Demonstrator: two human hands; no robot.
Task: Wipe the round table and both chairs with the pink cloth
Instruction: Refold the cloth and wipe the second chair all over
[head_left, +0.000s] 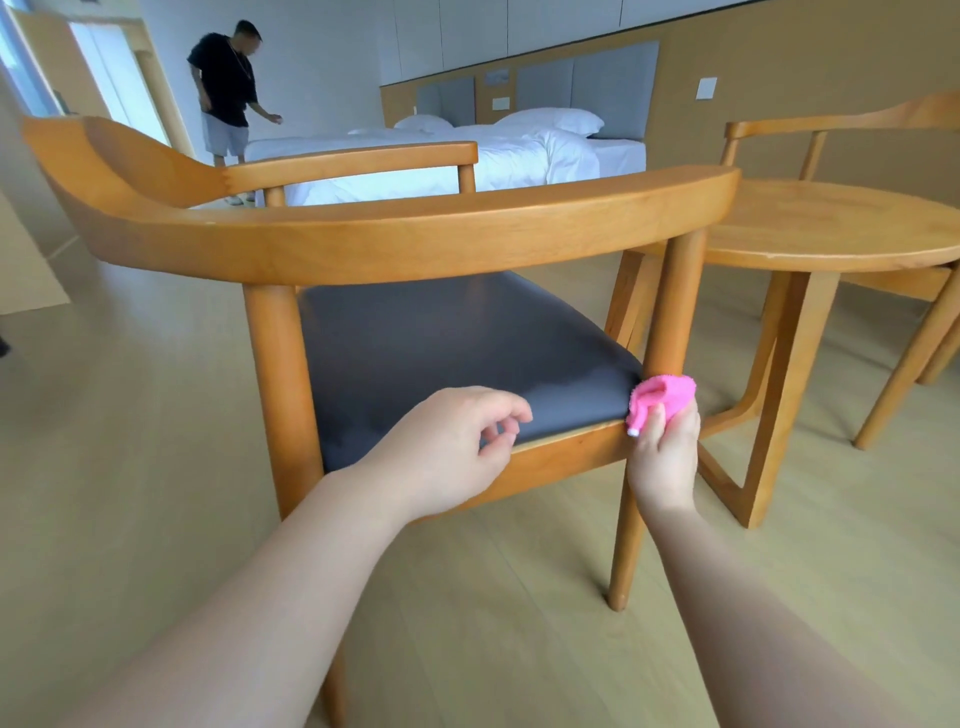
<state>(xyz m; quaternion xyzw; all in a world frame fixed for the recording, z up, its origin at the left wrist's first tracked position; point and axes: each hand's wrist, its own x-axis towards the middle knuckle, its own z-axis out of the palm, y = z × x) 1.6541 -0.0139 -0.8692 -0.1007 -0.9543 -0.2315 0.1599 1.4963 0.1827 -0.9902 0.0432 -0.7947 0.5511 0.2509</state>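
Two bare hands at work on the near chair (395, 234), wooden frame, curved backrest, dark grey padded seat. Right hand (667, 457) gripping the pink cloth (662, 395), fingers curled round it, thumb across the front. Bright pink, fluffy, bunched into a small wad, one loose tail with a whitish tip hanging toward the chair's front rail. Pressed against the chair's upright post at the seat's right front corner, just where post meets cushion. Left hand (457, 441) hovering over the seat's front edge, fingers loosely curled, thumb near the fingertips, holding nothing; contact with the cushion cannot be told.

Right of the chair, near it: round table (831, 228), pale wood surface, bare top, angled legs. Beyond the table, second chair (852, 130), same wood, only partly in view. Behind the near chair, well apart: bed (467, 156) with white sheets and pillows, grey padded headboard against the wall. Left of the bed, a person (226, 93) in a black top and light shorts, standing, bent slightly toward the mattress. Light wooden floor (130, 415) under the chair.
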